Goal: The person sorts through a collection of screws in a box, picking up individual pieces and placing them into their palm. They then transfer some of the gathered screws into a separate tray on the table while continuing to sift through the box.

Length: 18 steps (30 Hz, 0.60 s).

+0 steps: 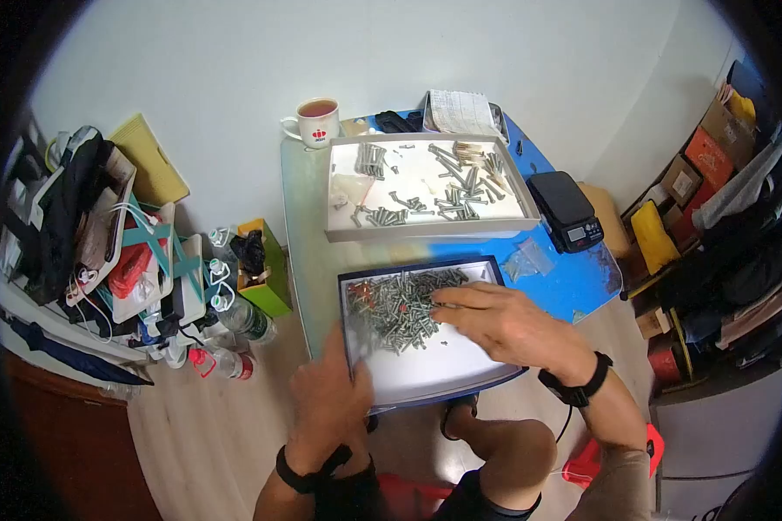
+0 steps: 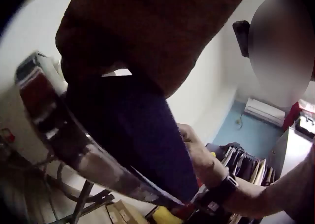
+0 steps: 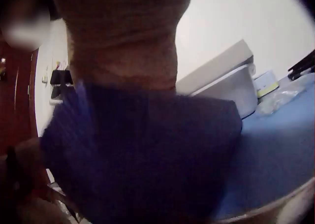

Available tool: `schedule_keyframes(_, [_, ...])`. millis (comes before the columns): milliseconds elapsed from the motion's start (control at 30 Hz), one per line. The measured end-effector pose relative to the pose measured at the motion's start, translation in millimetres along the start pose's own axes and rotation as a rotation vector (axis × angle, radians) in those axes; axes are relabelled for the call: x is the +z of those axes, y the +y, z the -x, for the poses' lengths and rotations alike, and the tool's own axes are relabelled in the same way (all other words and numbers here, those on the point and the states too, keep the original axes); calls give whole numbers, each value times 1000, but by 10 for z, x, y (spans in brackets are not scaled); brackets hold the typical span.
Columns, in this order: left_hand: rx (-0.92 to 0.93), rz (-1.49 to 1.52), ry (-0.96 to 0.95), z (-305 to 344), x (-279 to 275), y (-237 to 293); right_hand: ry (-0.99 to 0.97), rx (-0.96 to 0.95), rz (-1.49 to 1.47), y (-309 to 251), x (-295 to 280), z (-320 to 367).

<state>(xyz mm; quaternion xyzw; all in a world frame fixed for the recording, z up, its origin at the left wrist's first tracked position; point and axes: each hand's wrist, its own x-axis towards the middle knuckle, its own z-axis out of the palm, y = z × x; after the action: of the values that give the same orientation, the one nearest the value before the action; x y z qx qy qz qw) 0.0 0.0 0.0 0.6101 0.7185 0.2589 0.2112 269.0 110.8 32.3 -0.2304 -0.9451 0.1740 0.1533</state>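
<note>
A blue-edged box [image 1: 447,382] holds a heap of small screws [image 1: 400,317] with a few red bits among them. My right hand [image 1: 517,326] reaches over the box's right side, its extended fingers touching the heap. Blurred, my left hand [image 1: 330,391] is at the box's left edge; its fingertips cannot be made out. In the left wrist view the dark left hand [image 2: 128,32] is over the box's blue wall [image 2: 142,130]. The right wrist view shows the right hand [image 3: 123,42] above the blue outer side [image 3: 147,150], fingers hidden.
Behind, a shallow white tray [image 1: 434,227] holds sorted bolts and a small bag. A mug [image 1: 318,123] stands at the back left, a black scale [image 1: 565,211] at the right. Clear plastic bags [image 1: 528,260] lie on the blue tabletop [image 1: 582,286]. Bottles [image 1: 248,321] stand left of the table.
</note>
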Motion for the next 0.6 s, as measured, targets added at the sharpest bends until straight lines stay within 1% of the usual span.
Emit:
schedule_keyframes(67, [11,-208,-31,-49,-9,47,-109,-17,68,-31,60,-203])
schedule_keyframes(100, [-4,-158,-49,55,51,113,-160,-1,79,-107,36,-178])
schedule_keyframes(167, [-18,-330,-42,28,14,97,-139,20,286,-20,252,-306])
schedule_keyframes(200, [-17,-333,-39,42,0,119,-136,18,287,9,293,-328])
schedule_keyframes(267, [-7,-151,158,157,-54,217,-81,-17,253,39,342,-344])
schedule_keyframes(300, [-9,-145,157,245,-76,267,-87,-18,255,29,320,-334])
schedule_keyframes(367, [385,-89,164,489,-80,327,-123,2,229,-5,281,-295])
schedule_keyframes(433, [554,-61,-10,684,194,359,-112,-2,201,22,279,-233])
schedule_keyframes(467, [554,-55,-12,720,286,415,-116,-7,189,22,256,-192])
schedule_keyframes(533, [564,-253,-95,753,410,536,-143,21,185,-4,178,-98])
schedule_keyframes(567, [568,-241,-101,762,432,569,-151,32,187,-35,134,-38])
schedule_keyframes(600, [614,-278,-91,743,406,629,-171,57,174,-67,84,22])
